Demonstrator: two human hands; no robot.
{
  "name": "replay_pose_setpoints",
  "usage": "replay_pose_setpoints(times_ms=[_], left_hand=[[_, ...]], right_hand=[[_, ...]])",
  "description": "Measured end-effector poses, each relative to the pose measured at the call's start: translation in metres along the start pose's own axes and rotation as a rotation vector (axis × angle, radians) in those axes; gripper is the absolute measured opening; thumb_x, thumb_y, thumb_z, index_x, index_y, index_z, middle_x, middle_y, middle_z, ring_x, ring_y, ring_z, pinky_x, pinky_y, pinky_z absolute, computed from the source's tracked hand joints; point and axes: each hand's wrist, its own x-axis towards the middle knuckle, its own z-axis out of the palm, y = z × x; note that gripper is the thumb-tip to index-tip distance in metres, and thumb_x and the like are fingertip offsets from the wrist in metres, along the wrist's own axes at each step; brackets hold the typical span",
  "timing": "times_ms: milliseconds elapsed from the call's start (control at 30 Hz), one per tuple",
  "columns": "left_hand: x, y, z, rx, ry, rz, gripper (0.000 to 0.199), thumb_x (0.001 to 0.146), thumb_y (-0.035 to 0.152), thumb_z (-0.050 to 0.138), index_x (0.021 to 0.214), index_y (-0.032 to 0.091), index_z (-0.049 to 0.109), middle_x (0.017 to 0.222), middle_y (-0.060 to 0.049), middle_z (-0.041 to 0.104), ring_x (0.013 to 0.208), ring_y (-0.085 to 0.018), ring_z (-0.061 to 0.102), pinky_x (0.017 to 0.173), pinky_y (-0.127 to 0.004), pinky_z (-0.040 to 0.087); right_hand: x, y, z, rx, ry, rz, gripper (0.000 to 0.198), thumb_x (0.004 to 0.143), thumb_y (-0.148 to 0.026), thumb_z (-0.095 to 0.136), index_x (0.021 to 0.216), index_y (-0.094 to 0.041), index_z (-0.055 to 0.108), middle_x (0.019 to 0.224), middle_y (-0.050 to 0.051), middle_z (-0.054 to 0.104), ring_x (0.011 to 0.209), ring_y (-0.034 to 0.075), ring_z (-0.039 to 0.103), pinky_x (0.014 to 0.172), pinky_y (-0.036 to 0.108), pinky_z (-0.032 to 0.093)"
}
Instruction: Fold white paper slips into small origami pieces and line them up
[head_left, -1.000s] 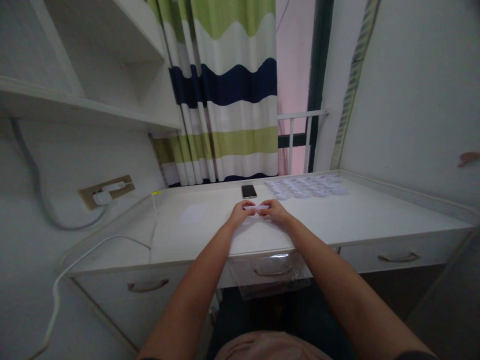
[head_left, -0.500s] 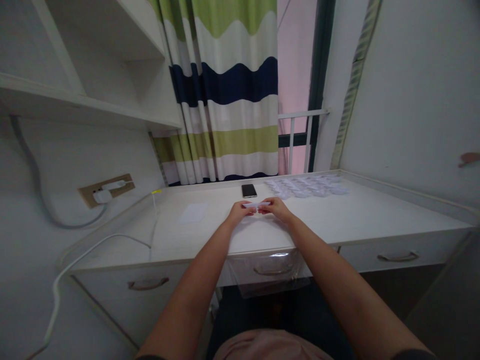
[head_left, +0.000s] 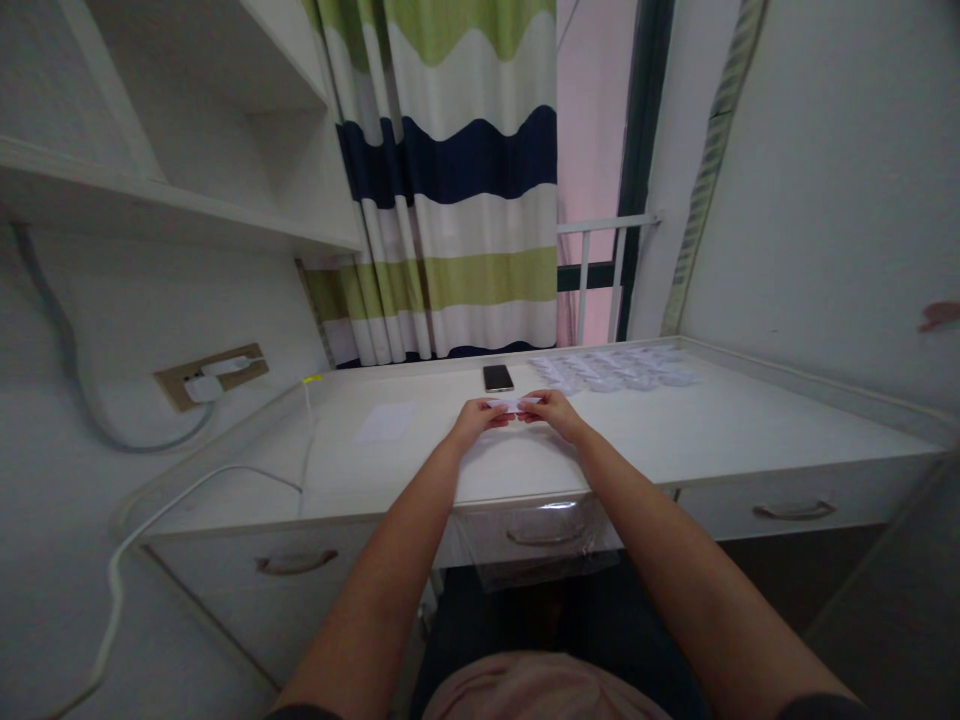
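Between my two hands is a small folded piece of white paper (head_left: 508,404), raised just above the desk. The fingers of my left hand (head_left: 478,418) pinch its left end. At the other end, my right hand (head_left: 551,410) grips it with thumb and fingers, and the fingertips of both hands come close together. My fingers cover part of the paper, so its exact folds cannot be made out. To the left, flat white sheets of paper (head_left: 384,422) lie on the desk. Rows of small whitish folded pieces (head_left: 611,368) are laid out beyond my right hand.
A black phone (head_left: 498,378) lies behind my hands on the white desk (head_left: 750,420). A clear plastic bag (head_left: 525,570) hangs over the front edge by the middle drawer. A white cable (head_left: 225,472) crosses the left end. Shelves (head_left: 225,215) overhang at upper left.
The paper has tilted slightly between my fingers, showing more of its face. Both hands keep their hold and have barely shifted.
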Motion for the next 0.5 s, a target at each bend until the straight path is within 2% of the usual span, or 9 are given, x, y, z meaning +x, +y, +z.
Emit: replay_pose_setpoints(times_ms=[267, 500], left_hand=[[-0.0006, 0.0008, -0.0005, -0.072, -0.047, -0.042, 0.020, 0.068, 0.023, 0.069, 0.079, 0.008, 0.063, 0.075, -0.010, 0.069, 0.070, -0.015, 0.066, 0.072, -0.027, 0.051], [-0.0008, 0.0004, 0.0006, -0.091, -0.057, -0.067, 0.019, 0.078, 0.026, 0.059, 0.083, 0.008, 0.062, 0.079, -0.012, 0.069, 0.073, -0.017, 0.066, 0.071, -0.027, 0.050]], right_hand=[[-0.0004, -0.0009, 0.0004, -0.027, 0.004, -0.037, 0.033, 0.051, -0.037, 0.076, 0.069, -0.012, 0.064, 0.055, 0.001, 0.062, 0.052, 0.011, 0.057, 0.055, 0.024, 0.047], [-0.0013, -0.0025, 0.0011, -0.069, 0.026, -0.056, 0.034, 0.051, -0.039, 0.074, 0.067, -0.012, 0.062, 0.050, 0.000, 0.060, 0.046, 0.009, 0.053, 0.050, 0.022, 0.043]])
